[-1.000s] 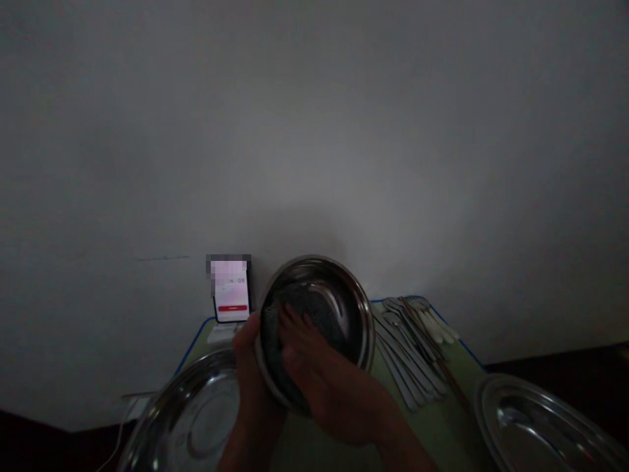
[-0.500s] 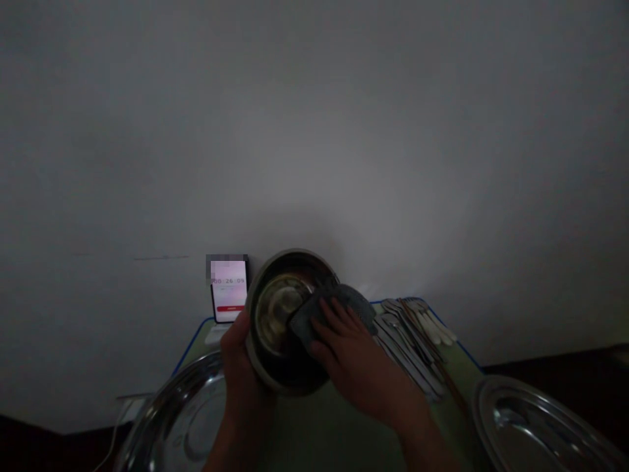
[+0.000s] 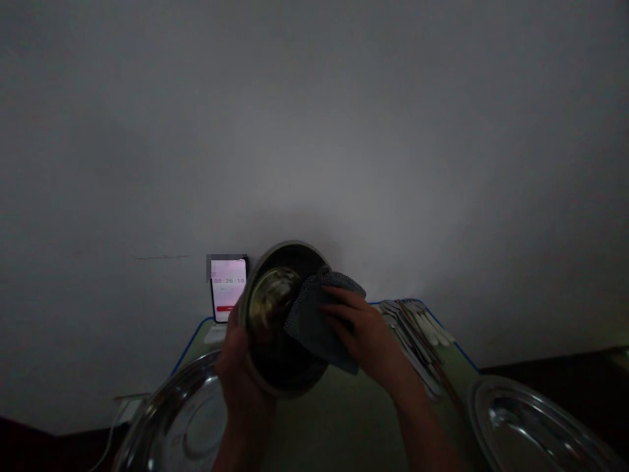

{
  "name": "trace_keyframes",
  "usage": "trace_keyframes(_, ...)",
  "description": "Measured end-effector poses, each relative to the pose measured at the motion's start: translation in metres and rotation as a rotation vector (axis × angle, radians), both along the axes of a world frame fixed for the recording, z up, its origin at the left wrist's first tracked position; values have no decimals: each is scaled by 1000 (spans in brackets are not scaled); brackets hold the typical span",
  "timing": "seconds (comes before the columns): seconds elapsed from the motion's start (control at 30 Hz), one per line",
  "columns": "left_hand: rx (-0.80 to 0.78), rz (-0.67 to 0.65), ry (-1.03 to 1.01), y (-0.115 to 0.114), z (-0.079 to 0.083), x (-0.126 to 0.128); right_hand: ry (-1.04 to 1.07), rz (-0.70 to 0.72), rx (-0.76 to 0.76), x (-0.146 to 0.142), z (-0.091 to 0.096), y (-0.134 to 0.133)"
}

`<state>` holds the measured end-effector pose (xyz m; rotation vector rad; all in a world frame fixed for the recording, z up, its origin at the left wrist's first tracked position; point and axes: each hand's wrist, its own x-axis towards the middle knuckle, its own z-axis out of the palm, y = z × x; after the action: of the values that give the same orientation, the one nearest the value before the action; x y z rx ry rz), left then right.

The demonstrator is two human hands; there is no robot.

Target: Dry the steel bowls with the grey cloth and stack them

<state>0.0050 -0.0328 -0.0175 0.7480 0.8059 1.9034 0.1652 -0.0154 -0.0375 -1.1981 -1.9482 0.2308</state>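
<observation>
a metal bowl (image 3: 274,308) is held up over the bench (image 3: 339,419), in front of the middle of its far edge, tilted so that its open mouth faces the wearer. the left hand (image 3: 243,370) is closed around the bowl's left side, thumb near the rim. the right hand (image 3: 356,324) holds a grey-blue cloth (image 3: 319,321), its fingers bent and a little apart over the fabric, and the cloth lies across the bowl's right rim, one part inside and one part hanging outside. at the far left corner of the bench a phone (image 3: 229,287) stands upright on a white stand (image 3: 215,334), its screen lit. toward the far right corner lies a row of metal cutlery (image 3: 417,357), with brown chopsticks (image 3: 445,377) among it and white-handled pieces (image 3: 435,328) closest to the right edge. a wide metal basin (image 3: 196,419) overlaps the left edge, and an oval metal tray (image 3: 525,426) sits by the right edge; what supports either cannot be told.
</observation>
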Motion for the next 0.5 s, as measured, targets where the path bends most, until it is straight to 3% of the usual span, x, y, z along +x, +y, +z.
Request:
trace_keyframes(0.17, 205, -9, 130, -12, -13, 11, -5, 115, -29, -16, 2, -5)
trace_keyframes(0.4, 69, -58, 55, -2, -15, 3, -14, 256, -93, -18, 10, -11)
trace_keyframes(0.5, 43, -62, 21, -1, -16, 0, -89, 183, -103, -17, 8, -10)
